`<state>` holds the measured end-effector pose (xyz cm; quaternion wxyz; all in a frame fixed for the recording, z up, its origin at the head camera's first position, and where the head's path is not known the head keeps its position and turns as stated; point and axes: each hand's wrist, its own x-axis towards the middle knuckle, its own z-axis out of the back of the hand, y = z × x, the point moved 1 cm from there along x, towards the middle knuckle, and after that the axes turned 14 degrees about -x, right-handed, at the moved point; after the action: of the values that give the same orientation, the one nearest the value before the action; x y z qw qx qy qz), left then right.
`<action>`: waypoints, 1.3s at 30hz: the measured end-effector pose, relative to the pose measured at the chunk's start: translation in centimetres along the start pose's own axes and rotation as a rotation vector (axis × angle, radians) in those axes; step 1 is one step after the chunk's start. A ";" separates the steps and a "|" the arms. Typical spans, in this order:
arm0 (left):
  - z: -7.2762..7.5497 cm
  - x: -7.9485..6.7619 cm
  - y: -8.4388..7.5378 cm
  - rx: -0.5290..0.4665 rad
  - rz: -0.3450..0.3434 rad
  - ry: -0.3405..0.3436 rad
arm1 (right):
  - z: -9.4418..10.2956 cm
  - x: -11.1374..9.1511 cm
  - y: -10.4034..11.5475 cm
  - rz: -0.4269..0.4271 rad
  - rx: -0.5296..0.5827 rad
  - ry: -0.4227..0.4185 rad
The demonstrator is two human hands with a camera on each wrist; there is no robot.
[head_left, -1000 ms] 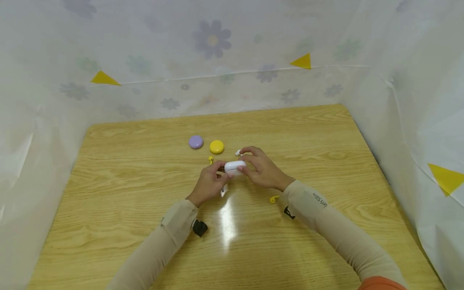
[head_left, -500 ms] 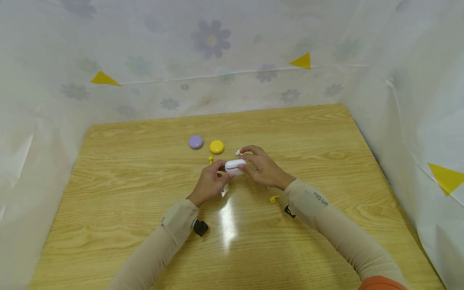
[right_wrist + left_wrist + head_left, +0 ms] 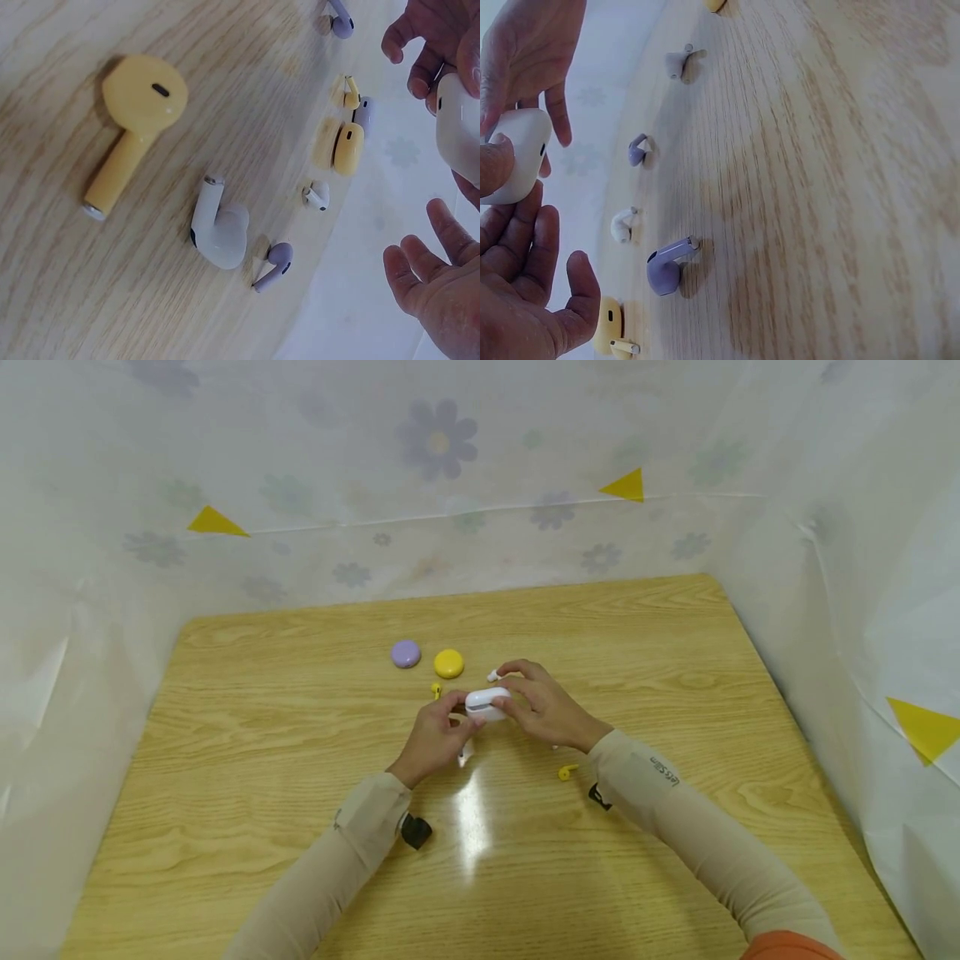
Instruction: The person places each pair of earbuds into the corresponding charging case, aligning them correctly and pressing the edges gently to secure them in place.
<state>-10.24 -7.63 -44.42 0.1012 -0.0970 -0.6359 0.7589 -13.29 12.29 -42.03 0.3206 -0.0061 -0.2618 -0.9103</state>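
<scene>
A white earbud charging case (image 3: 487,705) is held above the table between both hands, its lid raised by a narrow gap in the head view. My left hand (image 3: 433,737) grips the case's left end. On the other end, my right hand (image 3: 551,712) pinches it, with the thumb near the lid seam. In the left wrist view, the smooth back of the case (image 3: 526,156) shows a small dark slot. Fingers hide part of the case, and its inside cannot be seen. A white earbud (image 3: 492,676) lies just beyond the right fingertips.
A purple round case (image 3: 406,653) and a yellow round case (image 3: 448,664) stand farther back on the wooden table (image 3: 285,760). Loose earbuds lie around the hands: yellow (image 3: 139,124), white (image 3: 220,229) and purple (image 3: 667,266). White patterned sheeting (image 3: 480,460) surrounds the table.
The white case's lid has risen from a thin seam to a wider gap. Both hands stay almost in place, and the earbuds on the table have not moved.
</scene>
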 end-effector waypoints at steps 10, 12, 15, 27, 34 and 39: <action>0.0 0.0 0.0 0.001 0.001 0.005 | 0.0 0.1 -0.1 0.001 -0.017 0.009; 0.0 -0.1 -0.1 -0.001 0.003 0.005 | 0.0 0.1 -0.1 0.000 -0.021 0.013; 0.0 -0.1 -0.3 -0.006 0.006 0.003 | 0.1 0.1 -0.2 -0.004 -0.020 0.019; -0.1 -0.2 -0.5 -0.015 0.028 0.006 | 0.3 0.2 0.0 -0.011 -0.012 0.016; -0.3 -0.3 -0.3 0.000 0.022 0.014 | 0.1 0.2 -0.5 -0.023 -0.016 -0.022; -0.3 -0.3 -0.3 0.004 0.030 0.011 | -0.1 0.3 -0.8 -0.031 -0.016 -0.022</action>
<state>-9.83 -7.38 -44.14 0.0936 -0.1103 -0.6324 0.7610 -13.95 12.61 -42.39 0.3035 -0.0145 -0.2583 -0.9170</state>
